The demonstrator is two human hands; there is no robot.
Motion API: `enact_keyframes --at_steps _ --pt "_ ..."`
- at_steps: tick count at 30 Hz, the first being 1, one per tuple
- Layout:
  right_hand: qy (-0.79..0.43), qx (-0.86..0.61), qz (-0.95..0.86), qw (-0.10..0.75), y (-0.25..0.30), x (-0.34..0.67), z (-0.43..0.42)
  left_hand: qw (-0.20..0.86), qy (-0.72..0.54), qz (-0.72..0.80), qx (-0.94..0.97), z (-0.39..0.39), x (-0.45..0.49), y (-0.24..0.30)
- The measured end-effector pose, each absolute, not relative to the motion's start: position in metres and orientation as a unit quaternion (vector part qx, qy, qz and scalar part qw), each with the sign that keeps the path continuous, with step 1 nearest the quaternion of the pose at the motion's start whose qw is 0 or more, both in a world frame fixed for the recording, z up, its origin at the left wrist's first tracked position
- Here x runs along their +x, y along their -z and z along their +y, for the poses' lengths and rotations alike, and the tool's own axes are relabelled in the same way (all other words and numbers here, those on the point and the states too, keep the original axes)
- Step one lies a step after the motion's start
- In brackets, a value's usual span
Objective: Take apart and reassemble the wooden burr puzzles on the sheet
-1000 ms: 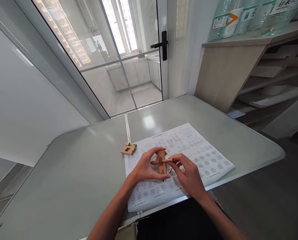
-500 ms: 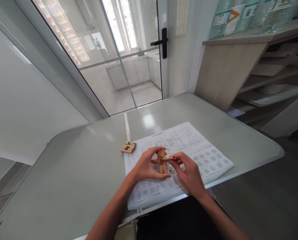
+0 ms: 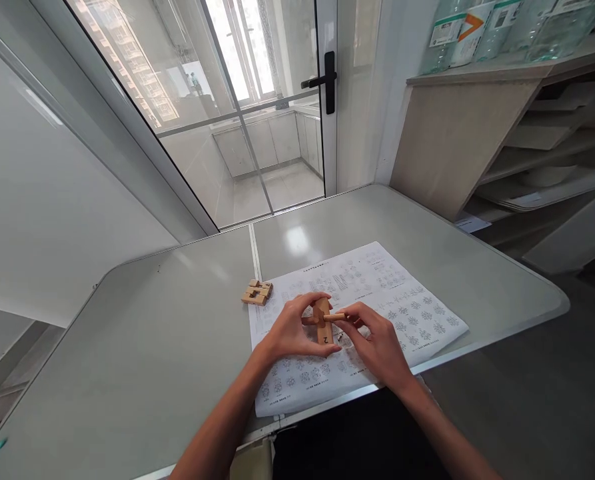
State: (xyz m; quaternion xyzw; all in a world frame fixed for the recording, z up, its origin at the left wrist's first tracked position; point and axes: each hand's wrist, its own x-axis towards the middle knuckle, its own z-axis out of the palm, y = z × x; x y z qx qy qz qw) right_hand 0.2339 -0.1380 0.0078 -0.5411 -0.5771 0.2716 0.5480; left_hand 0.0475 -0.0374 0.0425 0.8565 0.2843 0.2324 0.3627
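Observation:
My left hand [image 3: 297, 331] is closed around a wooden puzzle block [image 3: 324, 337] with a "2" on it, thumb at its near end and fingers at its far end. A thin wooden puzzle stick [image 3: 335, 317] crosses the block and juts out to the right. My right hand [image 3: 377, 340] pinches that stick's right end between thumb and fingertips. Both pieces are over a printed instruction sheet [image 3: 287, 393] covered with small diagrams. Left of the sheet's far part, several more wooden puzzle pieces [image 3: 257, 293] lie close together.
The grey table [image 3: 142, 360] has a pale seam [image 3: 254, 253] running across it. A glass door [image 3: 272, 167] with a black handle [image 3: 329, 83] stands beyond. To the right is a wooden shelf [image 3: 442, 140] with clear bottles [image 3: 497, 33] on top. A small green object [image 3: 0, 444] sits far left.
Hardly anything differs. Both hands keep their grip on the wooden pieces, and the camera view has shifted very slightly.

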Motion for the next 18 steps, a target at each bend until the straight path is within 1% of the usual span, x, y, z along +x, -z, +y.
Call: enact_keyframes --at_steps 8,11,14,16,18 --pt "-0.299 -0.544 -0.554 0.555 -0.008 0.2336 -0.1355 0.349 -0.239 0.291 0.858 -0.0353 0.0484 -0.0409" --pt "-0.324 -0.544 -0.536 0.559 -0.009 0.2338 -0.1341 0.382 -0.242 0.279 0.848 -0.0362 0.0499 -0.0427" --pt "-0.376 -0.54 -0.499 0.563 -0.0086 0.236 -0.1326 0.411 -0.254 0.259 0.836 -0.0403 0.0521 -0.0451" --pt "-0.407 -0.532 -0.476 0.57 -0.0083 0.2379 -0.1322 0.384 -0.276 0.25 0.845 -0.043 0.0537 -0.0455" --pt "-0.432 -0.502 -0.471 0.583 -0.0084 0.2392 -0.1327 0.329 -0.3 0.243 0.862 -0.0449 0.0553 -0.0444"
